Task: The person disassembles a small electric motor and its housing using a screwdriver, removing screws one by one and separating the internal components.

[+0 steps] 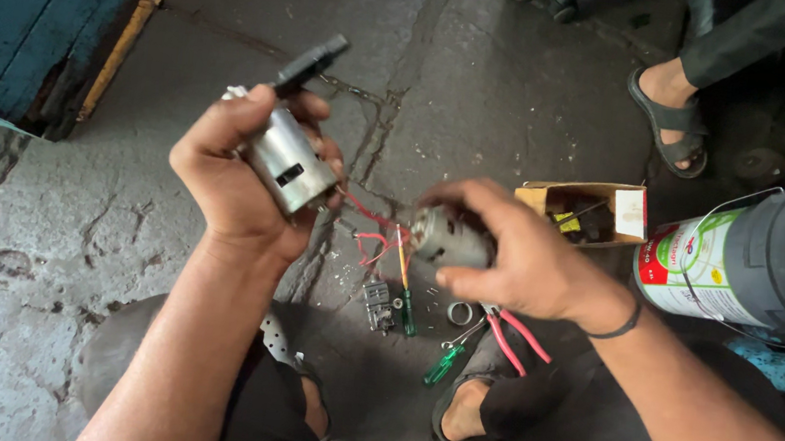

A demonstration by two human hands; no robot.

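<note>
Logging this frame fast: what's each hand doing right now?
Left hand: closed around a silver motor.
Right hand: closed around a second motor.

Our left hand [239, 172] is raised, back of the hand toward us, fingers curled tight in a full grip with the thumb across the top. Our right hand [514, 251] sits lower and to the right, palm down, fingers bent in a closed grasp, a dark band at the wrist. Both forearms reach forward, bare, angling inward from the elbows.
</note>
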